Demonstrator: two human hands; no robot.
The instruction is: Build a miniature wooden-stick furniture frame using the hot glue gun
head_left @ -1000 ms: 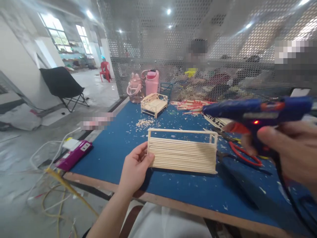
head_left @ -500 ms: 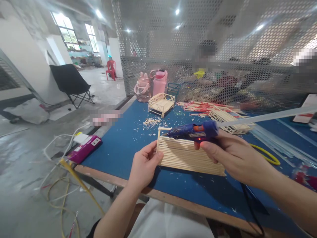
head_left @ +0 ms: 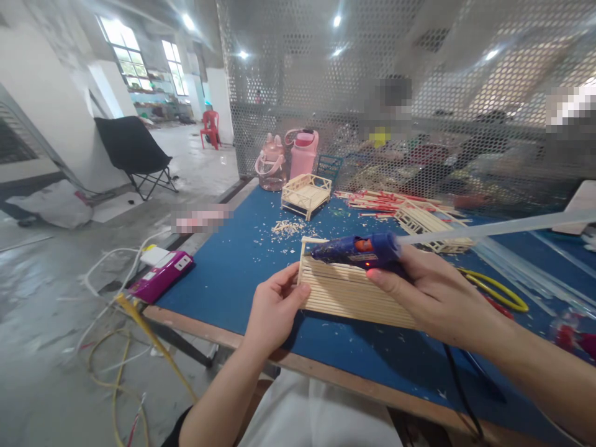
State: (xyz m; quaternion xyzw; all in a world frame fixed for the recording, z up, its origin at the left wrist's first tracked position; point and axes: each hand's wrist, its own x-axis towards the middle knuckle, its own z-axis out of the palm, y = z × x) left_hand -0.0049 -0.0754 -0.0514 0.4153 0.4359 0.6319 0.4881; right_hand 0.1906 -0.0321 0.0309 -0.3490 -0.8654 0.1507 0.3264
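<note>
My left hand [head_left: 274, 308] grips the left end of a flat panel of pale wooden sticks [head_left: 347, 293] that rests on the blue table [head_left: 233, 273]. My right hand [head_left: 433, 298] is wrapped round a blue hot glue gun [head_left: 358, 249]. The gun's nozzle points left and sits at the panel's upper left corner, by a thin upright rail. A red light glows on the gun's underside. A long clear glue stick [head_left: 493, 227] juts out of the back of the gun to the right. A black cord [head_left: 459, 391] hangs down from the gun.
A small stick-built bed frame [head_left: 306, 194], pink bottles [head_left: 302, 153], loose sticks [head_left: 382, 200] and another stick frame [head_left: 421, 222] lie further back. Yellow-handled scissors [head_left: 498, 289] lie at the right. A purple power strip [head_left: 162, 273] and cables sit on the floor at the left. A perforated metal screen [head_left: 419, 93] backs the table, with people behind it.
My right hand swung the glue gun in from the right and brought its nozzle down onto the panel's upper left corner. My left hand kept hold of the panel.
</note>
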